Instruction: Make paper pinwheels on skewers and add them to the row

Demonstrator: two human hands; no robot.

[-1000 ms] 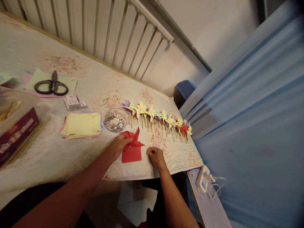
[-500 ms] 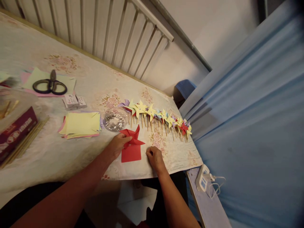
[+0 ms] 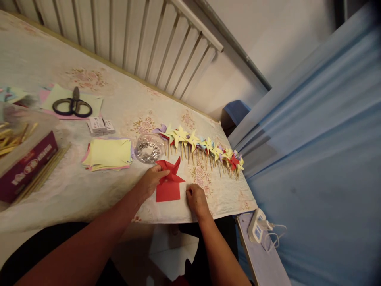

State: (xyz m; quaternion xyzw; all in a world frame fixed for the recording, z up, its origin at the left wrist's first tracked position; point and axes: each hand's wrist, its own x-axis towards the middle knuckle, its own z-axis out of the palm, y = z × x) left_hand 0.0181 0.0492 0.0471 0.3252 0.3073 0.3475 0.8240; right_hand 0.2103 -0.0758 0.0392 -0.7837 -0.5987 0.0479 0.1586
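Your left hand pinches the folded red paper pinwheel; your right hand curls closed nearby.

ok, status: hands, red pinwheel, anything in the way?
Left hand pinching red paper pinwheel, which overlaps red paper sheet. Right hand curled closed beside sheet, contents hidden. Round clear container close beyond pinwheel, not between hands.

Dim, warm light, soft shadows, blackened upper-right corner.
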